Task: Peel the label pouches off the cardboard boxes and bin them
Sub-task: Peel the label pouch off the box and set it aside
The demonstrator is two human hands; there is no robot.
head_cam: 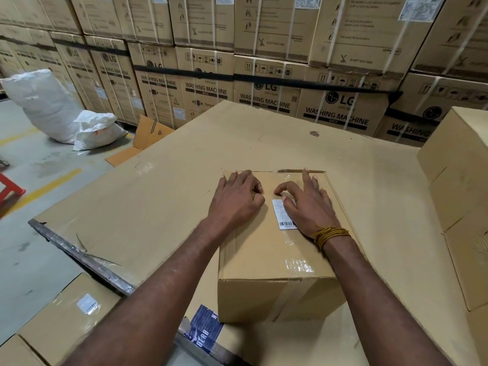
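A small taped cardboard box (274, 254) sits on a large flat cardboard surface (163, 196) in front of me. On its top is a white barcode label (280, 216) under glossy clear film. My right hand (307, 206) lies over the label's right side, thumb on the label, index finger bent with its tip on the box top, the other fingers stretched to the far edge. My left hand (237, 198) rests on the box top just left of the label, with its index and middle fingers bent. Nothing shows between the fingers of either hand.
Stacked washing-machine cartons (264, 83) wall off the back. Two white sacks (45, 107) lie on the floor at left, near a flattened carton (148, 136). A tall box (459, 180) stands at right. Another labelled box (66, 320) is at lower left, a red stool (10, 190) further left.
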